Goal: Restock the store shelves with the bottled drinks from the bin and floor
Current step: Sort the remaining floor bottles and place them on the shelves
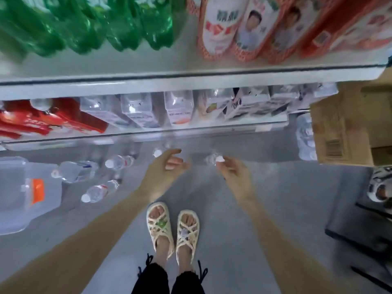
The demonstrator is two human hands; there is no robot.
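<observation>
Several small clear water bottles with white caps are on the grey floor below the shelves, among them one point(119, 162) and another point(99, 190) lying on their sides at the left. My left hand point(167, 166) hovers with relaxed fingers just below the white cap of a bottle point(157, 153) and holds nothing. My right hand point(230, 171) has its fingertips curled round the white cap of another small water bottle point(212, 159); motion blur softens the grip. The lower shelf point(148, 135) holds clear bottles and red packs.
A large water jug with an orange label point(25, 194) lies at the far left. A cardboard box point(343, 128) stands at the right, a dark bin frame point(360, 230) below it. Green bottles point(84, 24) and red-white bottles point(244, 28) fill the upper shelf. My sandalled feet point(172, 228) stand centre.
</observation>
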